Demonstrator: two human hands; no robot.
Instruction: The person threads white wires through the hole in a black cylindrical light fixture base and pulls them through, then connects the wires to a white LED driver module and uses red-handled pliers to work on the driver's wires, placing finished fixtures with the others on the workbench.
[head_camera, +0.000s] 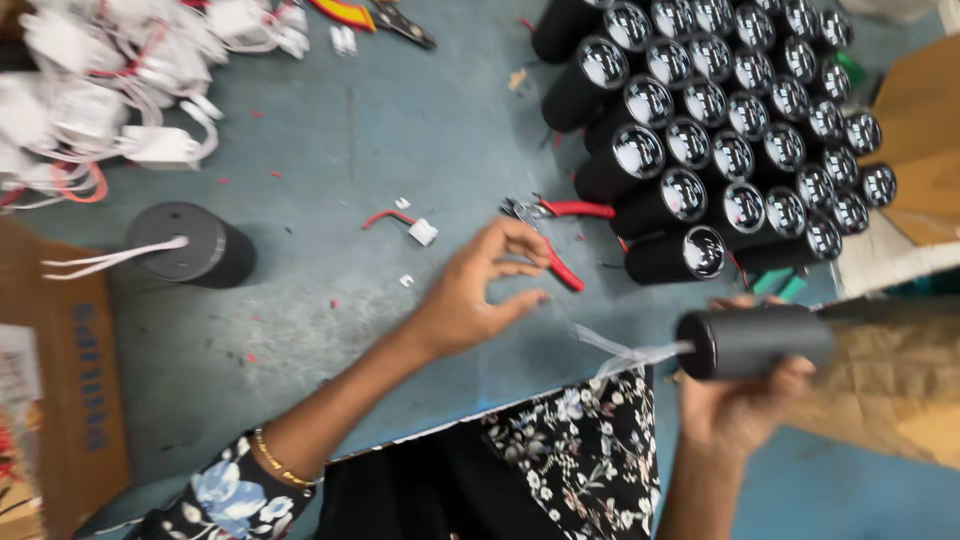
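Note:
My right hand (742, 400) grips a black cylindrical lamp housing (757, 341) held sideways, with white wires (628, 352) trailing from its left end. My left hand (478, 287) hovers over the blue-grey table (350, 150), fingers curved and apart, holding nothing, thumb and forefinger near the red-handled pliers (562, 235). A small white connector with a red wire (412, 225) lies just left of that hand. Another black housing (192, 244) with white wires stands at the left.
Several black housings with glossy lens faces (730, 130) are packed together at the upper right. A heap of white driver boxes and cables (110, 90) fills the upper left. Cardboard boxes (60, 400) sit at the left and the right edge (925, 130).

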